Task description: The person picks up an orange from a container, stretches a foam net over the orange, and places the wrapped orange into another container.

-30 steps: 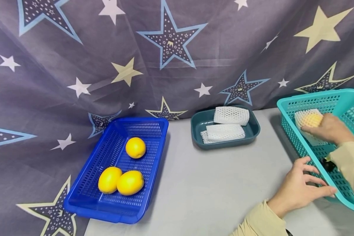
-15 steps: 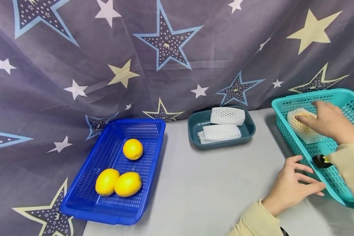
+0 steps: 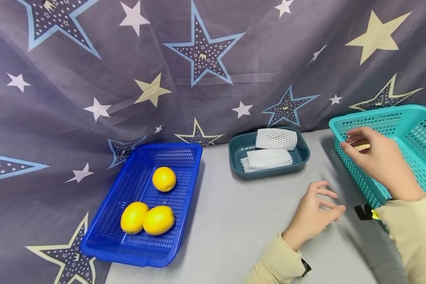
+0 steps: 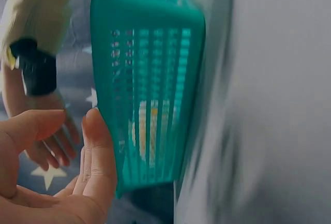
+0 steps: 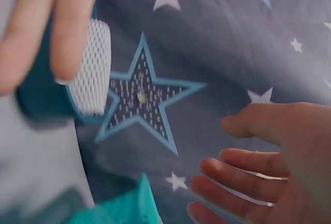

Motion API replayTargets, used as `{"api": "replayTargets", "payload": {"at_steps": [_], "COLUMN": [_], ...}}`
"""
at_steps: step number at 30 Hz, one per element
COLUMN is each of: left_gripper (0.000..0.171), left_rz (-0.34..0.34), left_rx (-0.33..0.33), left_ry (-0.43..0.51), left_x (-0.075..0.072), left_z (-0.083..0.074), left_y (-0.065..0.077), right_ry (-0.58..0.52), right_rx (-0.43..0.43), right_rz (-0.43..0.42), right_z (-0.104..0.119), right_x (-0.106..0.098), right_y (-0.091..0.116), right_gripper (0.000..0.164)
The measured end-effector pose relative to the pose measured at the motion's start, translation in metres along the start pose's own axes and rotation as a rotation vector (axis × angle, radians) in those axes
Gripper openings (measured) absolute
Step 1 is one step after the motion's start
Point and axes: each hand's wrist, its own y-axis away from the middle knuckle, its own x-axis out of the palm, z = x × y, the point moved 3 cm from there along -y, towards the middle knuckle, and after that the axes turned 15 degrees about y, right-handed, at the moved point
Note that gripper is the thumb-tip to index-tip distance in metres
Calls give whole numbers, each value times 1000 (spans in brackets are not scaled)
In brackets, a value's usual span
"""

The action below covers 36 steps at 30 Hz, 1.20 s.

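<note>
In the head view my right hand (image 3: 380, 163) hovers over the left rim of the teal basket (image 3: 417, 136), fingers loosely bent and holding nothing. Behind its fingers shows a sliver of a yellow fruit (image 3: 362, 147). Through the basket's slots, the left wrist view shows this fruit in a pale foam net sleeve (image 4: 150, 131), lying inside. My left hand (image 3: 314, 215) is above the table, left of the basket and apart from it, with relaxed fingers and nothing in them. Both hands (image 5: 258, 167) also appear in the right wrist view.
A blue basket (image 3: 184, 232) with three yellow fruits (image 3: 158, 220) stands at the left. At the back middle, a dark green tray (image 3: 236, 157) holds several white foam net sleeves (image 3: 269, 158). A star-patterned curtain (image 3: 213, 102) hangs behind the grey table (image 3: 241, 228).
My right hand has let go of the sleeved fruit in the teal basket and risen toward its left rim. My left hand has left the basket's side and moved left.
</note>
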Motion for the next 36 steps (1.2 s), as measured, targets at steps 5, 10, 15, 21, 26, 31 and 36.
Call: {"api": "replayTargets", "payload": {"at_steps": [5,10,15,21,26,31,36], "left_gripper": [53,47,42,42,41,37,34], "left_rz": [7,-9,-82,-129,-153,-191,-186], "left_rx": [46,83,73,87,97,104,115], "left_ry": [-40,-61,-78,-85,-86,-173,-269], "left_x": [-27,-55,-80,-97,-111,-130,-139], "left_z": [-6,-6,0,-3,-9,-24,-49], "left_y": [6,15,24,25,27,28,26], "right_ry": [-83,-149,-222,-240,-307,-533,-625], "right_rx": [-16,-20,-32,-56,-114,-158,-188], "right_rz": [-15,-22,11,43,86,322,478], "right_z": [13,25,31,40,52,75,95], "right_x": [11,34,68,88,100,122,139], "right_y": [15,28,45,52,50,54,60], "right_gripper": [33,25,18,16,15,21,24]}}
